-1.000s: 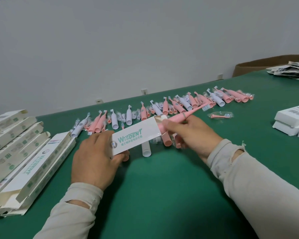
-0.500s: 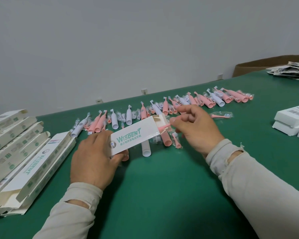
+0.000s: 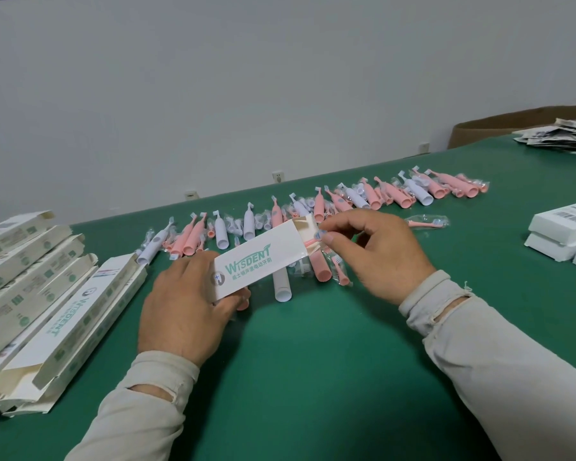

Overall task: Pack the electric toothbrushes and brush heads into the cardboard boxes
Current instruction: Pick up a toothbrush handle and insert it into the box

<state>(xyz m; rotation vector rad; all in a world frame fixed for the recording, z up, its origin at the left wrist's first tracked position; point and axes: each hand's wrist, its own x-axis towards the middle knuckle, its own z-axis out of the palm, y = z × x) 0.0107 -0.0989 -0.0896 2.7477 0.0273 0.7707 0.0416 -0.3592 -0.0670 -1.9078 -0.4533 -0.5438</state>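
Observation:
My left hand (image 3: 183, 311) grips the near end of a white WISDENT cardboard box (image 3: 256, 261), held above the green table (image 3: 313, 377) with its open end to the right. A pink toothbrush (image 3: 310, 241) is almost wholly inside; only its brush tip shows at the opening. My right hand (image 3: 373, 251) pinches that tip with thumb and fingertips. Behind, a long row of pink and white toothbrushes and bagged brush heads (image 3: 346, 201) lies across the table. One bagged pink brush head (image 3: 426, 222) lies apart to the right.
Open, unfilled WISDENT boxes (image 3: 47, 304) are stacked at the left. Closed white boxes (image 3: 562, 234) sit at the right edge. A pile of leaflets (image 3: 559, 136) and a brown carton (image 3: 499, 126) are at the far right. A white handle (image 3: 281, 287) lies under the held box.
The pink toothbrush has slid from mostly outside to nearly fully inside the box, and my right hand has followed it left to the opening. My left hand has held the box still.

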